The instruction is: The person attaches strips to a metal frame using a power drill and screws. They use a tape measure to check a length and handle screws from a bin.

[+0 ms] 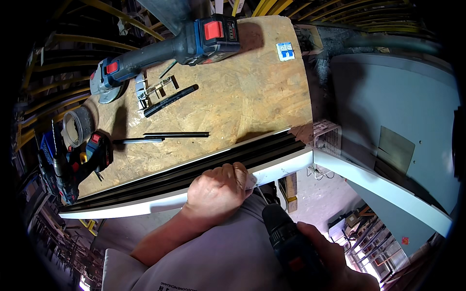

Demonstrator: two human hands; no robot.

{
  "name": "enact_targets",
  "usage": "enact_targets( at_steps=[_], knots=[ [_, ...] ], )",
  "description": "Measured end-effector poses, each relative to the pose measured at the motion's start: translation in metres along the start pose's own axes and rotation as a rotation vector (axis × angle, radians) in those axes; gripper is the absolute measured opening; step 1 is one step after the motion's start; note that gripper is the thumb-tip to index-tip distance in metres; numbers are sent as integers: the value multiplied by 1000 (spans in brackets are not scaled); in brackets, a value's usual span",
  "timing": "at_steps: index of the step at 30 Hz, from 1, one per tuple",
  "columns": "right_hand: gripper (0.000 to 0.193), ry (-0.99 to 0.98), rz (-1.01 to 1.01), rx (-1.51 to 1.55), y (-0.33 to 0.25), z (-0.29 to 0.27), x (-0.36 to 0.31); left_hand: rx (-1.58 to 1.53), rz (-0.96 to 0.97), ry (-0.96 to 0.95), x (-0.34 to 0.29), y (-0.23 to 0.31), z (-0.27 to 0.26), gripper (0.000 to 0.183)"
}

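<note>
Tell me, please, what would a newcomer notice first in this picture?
Probably the large blue-and-black angle grinder, at the upper left of the wooden tabletop. Then, at the near edge, the left hand grips the white frame; at lower right, the right hand holds a drill.

I'm looking at a wooden bench (pixel 242 104), its pale board scuffed and blotchy. A grinder (pixel 145 58) lies across the far left part, its disc end to the left. Just below it sit a metal bracket (pixel 141 91), a thin rod (pixel 168 69) and a slotted black bar (pixel 171 101) lying aslant. Nearer, two thin strips (pixel 183 135) lie close together. A tub (pixel 83 127) and a drill (pixel 98 149) crowd the left edge; a blue-and-white label (pixel 285 51) lies far right. Along the near edge runs a grooved black-and-white frame (pixel 213 159).
</note>
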State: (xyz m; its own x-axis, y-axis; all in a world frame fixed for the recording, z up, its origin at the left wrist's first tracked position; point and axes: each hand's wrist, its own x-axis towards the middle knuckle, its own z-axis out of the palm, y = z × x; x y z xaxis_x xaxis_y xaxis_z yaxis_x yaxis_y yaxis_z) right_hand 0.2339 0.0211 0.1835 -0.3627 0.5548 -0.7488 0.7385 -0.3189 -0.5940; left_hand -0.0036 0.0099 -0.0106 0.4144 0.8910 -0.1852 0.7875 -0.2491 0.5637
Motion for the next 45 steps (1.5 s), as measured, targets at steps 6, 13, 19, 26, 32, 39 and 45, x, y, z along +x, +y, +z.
enact_targets(
  at_steps=[6, 13, 19, 26, 32, 39, 45],
  knots=[
    [103, -60, 63, -78, 0, -3, -1, 8, 3, 5, 0, 0, 0, 55],
    [104, -85, 129, 48, 2, -2, -2, -4, 18, 25, 1, 0, 0, 55],
    [98, -58, 567, 388, -16, -6, 9, 0, 14, 27, 1, -1, 2, 57],
    [98, 5, 17, 103, -26, -29, 22, -17, 20, 17, 3, 2, -2, 56],
    [98, -147, 172, 52, -39, -31, 28, -29, 29, 5, 2, -3, -1, 53],
    [92, -178, 155, 59, -32, -31, 22, -31, 23, 12, 2, -2, 0, 52],
    [89, -171, 115, 4, -32, -26, 22, -19, 39, 33, 2, -2, 1, 50]
  ],
)
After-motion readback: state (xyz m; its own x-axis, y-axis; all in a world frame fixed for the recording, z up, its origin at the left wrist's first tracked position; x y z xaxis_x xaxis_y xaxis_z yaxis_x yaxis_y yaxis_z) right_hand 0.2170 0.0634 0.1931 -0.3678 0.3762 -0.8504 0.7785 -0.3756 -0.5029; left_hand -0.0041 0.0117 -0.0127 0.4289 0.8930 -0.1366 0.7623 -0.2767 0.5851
